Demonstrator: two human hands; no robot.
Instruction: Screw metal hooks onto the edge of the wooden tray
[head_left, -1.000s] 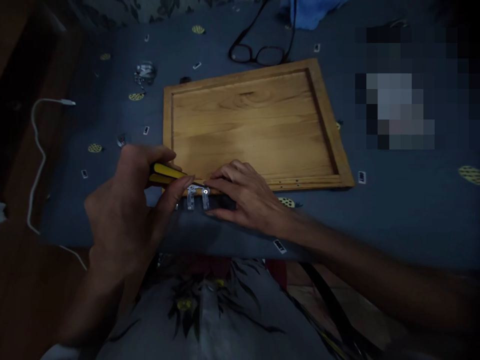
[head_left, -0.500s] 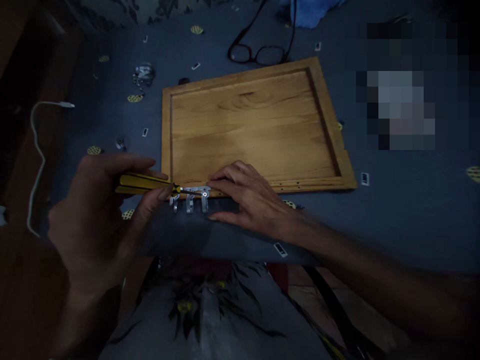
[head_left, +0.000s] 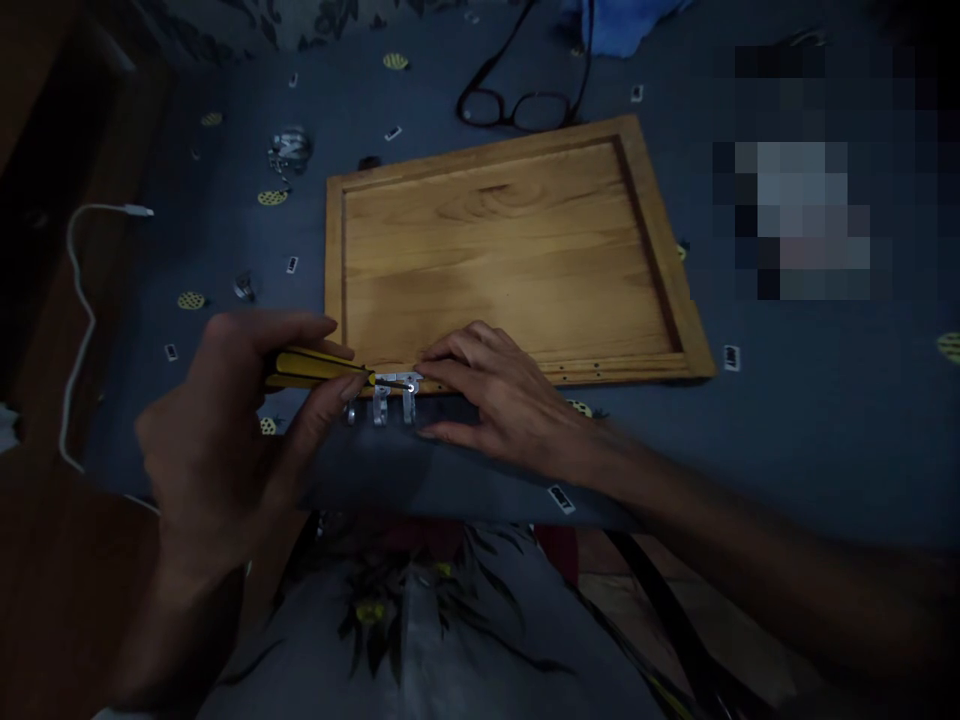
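Observation:
A wooden panel [head_left: 510, 250] with a raised frame lies on a blue patterned cloth. On its near edge sits a small metal hinge [head_left: 390, 392] with hanging loops. My left hand [head_left: 232, 430] is closed around a yellow-handled screwdriver [head_left: 319, 367], whose tip rests on a screw in the hinge. My right hand [head_left: 495, 395] lies by the panel's near edge, its fingertips pressing the hinge's right end.
Black-framed glasses [head_left: 517, 105] lie beyond the panel. A metal piece [head_left: 289, 148] and a small screw part [head_left: 241, 288] sit on the blue cloth [head_left: 787, 420] at left. A white cable [head_left: 79, 300] trails at the far left. A blurred patch covers the right.
My left hand drew the screwdriver back to the left, then brought it right again so its tip sits on the hinge screw. My right hand kept still on the hinge.

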